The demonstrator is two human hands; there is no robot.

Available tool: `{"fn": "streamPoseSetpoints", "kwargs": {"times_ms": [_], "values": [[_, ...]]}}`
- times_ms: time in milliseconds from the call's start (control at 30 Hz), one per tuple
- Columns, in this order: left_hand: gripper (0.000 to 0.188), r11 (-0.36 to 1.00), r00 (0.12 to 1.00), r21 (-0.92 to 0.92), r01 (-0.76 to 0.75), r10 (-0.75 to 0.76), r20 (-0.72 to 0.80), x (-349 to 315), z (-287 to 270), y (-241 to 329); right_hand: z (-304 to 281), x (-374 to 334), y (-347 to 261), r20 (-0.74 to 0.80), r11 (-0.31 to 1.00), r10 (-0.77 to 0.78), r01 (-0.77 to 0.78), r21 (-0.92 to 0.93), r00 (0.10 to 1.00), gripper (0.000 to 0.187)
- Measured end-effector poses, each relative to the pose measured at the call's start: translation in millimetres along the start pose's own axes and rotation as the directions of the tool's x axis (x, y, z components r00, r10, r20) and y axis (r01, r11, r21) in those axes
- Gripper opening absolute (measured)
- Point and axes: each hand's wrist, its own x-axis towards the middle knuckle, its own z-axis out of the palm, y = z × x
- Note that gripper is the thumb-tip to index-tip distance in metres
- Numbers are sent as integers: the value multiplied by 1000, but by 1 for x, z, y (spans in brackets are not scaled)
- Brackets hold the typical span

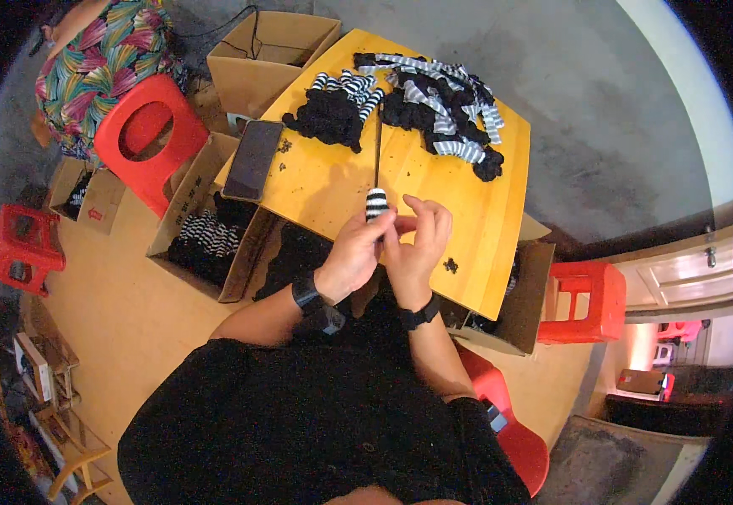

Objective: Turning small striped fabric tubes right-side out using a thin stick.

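Over the table's near edge, my left hand is closed round a small tube-shaped knit piece with black and white stripes. My right hand meets it at the lower end, thumb and forefinger pinched there, its other fingers raised and bent. A thin dark rod runs from the top of the knit piece toward the piles; how it is fixed is hidden. Ahead to the left lies a heap of black knit pieces with striped ends. To its right is a larger, looser heap with grey and white stripes.
A dark phone rests on the left edge of the yellow wooden table. Cardboard boxes with knit pieces stand left and right. Red plastic stools flank the table. Beyond the left red chair is a person in patterned clothing.
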Motion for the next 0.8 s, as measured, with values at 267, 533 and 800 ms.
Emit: {"fn": "streamPoseSetpoints", "kwargs": {"times_ms": [267, 533, 800], "values": [[24, 999, 999, -6, 50, -50, -19, 15, -21, -10, 17, 15, 19, 242, 980, 70, -112, 165, 968, 19], [30, 980, 990, -172, 104, -120, -80, 38, -50, 18, 32, 6, 8, 233, 972, -98, 43, 230, 968, 21], [33, 961, 968, -264, -84, 16, -251, 37, -26, 18, 48, 20, -1, 229, 985, -14, -25, 170, 973, 64]]}}
